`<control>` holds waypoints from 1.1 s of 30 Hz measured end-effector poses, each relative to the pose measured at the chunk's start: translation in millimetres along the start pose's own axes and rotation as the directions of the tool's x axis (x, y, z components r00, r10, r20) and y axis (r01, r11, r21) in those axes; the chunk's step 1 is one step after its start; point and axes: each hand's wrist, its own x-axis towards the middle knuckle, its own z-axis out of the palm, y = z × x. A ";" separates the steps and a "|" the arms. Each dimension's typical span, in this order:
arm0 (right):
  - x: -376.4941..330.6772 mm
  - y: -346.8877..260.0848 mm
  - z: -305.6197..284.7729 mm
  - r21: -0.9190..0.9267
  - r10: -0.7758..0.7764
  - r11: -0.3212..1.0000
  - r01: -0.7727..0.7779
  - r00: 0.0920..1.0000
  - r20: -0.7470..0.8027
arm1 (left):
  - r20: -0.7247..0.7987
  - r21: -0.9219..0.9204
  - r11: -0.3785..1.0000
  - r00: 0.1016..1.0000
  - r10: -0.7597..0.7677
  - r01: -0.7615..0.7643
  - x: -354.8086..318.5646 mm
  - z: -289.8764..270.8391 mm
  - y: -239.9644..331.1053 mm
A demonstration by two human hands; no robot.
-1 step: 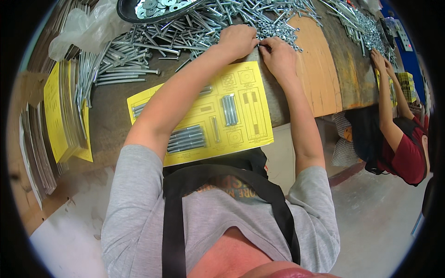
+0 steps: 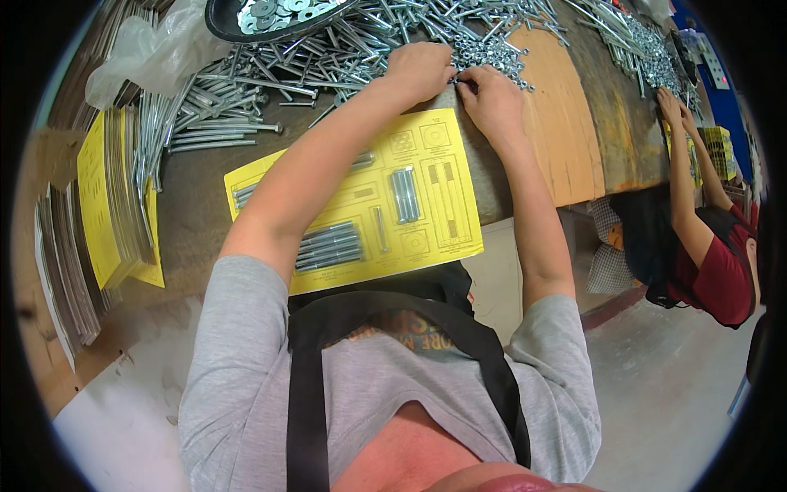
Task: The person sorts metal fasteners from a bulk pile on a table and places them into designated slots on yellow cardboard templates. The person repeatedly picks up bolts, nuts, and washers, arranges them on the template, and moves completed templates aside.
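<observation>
Two hands up at the far edge of the bench, fingertips meeting at one spot. Going left to right: well left of the fingers, a stack of yellow cards (image 2: 102, 201) on edge next to grey sheets (image 2: 61, 271). Closer in, a loose spread of long bolts (image 2: 221, 111), clear plastic bag (image 2: 135, 53) above it, and a dark tray of washers (image 2: 275, 15) up and left of the fingers. Just below the hands, a yellow layout card (image 2: 426, 176) lies flat, bolts and small parts set on its printed outlines.

Left hand (image 2: 418, 70): fingers curled in, knuckles up, tips narrow at the edge of the nut pile (image 2: 492, 53). What it grips is hidden, cannot tell.

Right hand (image 2: 490, 98): thumb and forefinger pinched tight against the left fingertips. Something small is likely between them, too tiny to make out.

The nut pile touches the fingertips and runs right of them, over an orange board (image 2: 561, 123). Well right, another person's hands (image 2: 676, 107) work in a second bolt heap (image 2: 635, 37).
</observation>
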 end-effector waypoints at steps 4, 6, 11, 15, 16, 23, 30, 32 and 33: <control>-4.0 4.3 -3.8 -0.038 -0.045 0.998 0.046 0.998 0.047 | 0.003 -0.018 1.000 1.000 0.022 -0.022 2.0 -2.8 -2.6; -7.7 5.5 -5.2 -0.034 -0.007 0.999 0.009 0.997 0.073 | 0.032 -0.049 0.997 0.998 0.060 -0.059 -1.5 -7.6 -8.5; -11.1 5.3 -4.4 -0.006 -0.004 1.000 0.005 0.998 0.066 | 0.070 -0.032 0.991 0.988 0.135 -0.133 -12.0 -11.9 -10.0; -10.6 7.7 -5.4 0.006 0.001 1.000 -0.002 0.998 0.065 | 0.086 0.054 0.992 0.990 0.112 -0.117 -12.5 -9.6 -2.7; -10.9 8.5 -5.5 0.018 0.002 1.000 -0.003 0.998 0.067 | 0.093 0.056 0.992 0.990 0.110 -0.116 -12.0 -9.5 -2.1; -8.1 8.2 -5.8 -0.052 -0.036 0.998 0.039 0.997 0.069 | 0.107 0.096 0.973 0.974 0.198 -0.208 -11.2 -9.7 0.5; -21.2 -15.2 -22.2 0.499 -0.009 0.863 -0.080 0.985 0.174 | -0.225 -0.134 0.941 0.935 0.276 -0.310 -70.7 -52.8 -18.0; -29.8 -33.7 -17.8 0.477 -0.251 0.870 0.129 0.947 0.201 | -0.155 -0.178 0.962 0.971 0.180 -0.207 -104.1 -65.9 -25.7; -31.3 -43.1 -13.7 0.393 -0.321 0.895 0.210 0.915 0.243 | -0.129 -0.199 0.967 0.982 0.135 -0.159 -116.5 -69.2 -27.1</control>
